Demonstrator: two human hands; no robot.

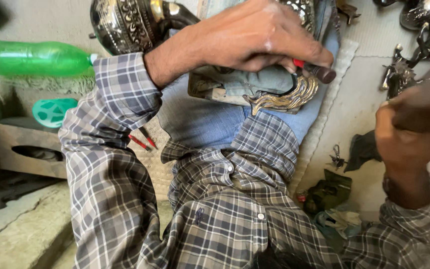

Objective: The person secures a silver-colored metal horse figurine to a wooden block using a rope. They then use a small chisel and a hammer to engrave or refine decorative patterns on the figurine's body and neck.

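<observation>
On lap (200,119), tool (319,72) in left grip (260,37)

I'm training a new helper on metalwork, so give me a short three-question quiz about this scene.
1. True or false: the left hand grips a dark-handled tool with a red collar.
2. Which lies under that tool: a) the ornate scrolled brass piece b) a glass jar?
3. What colour is the plastic bottle lying on its side?

Key: 1 true; 2 a; 3 green. The blurred right hand is raised apart from the work.
</observation>
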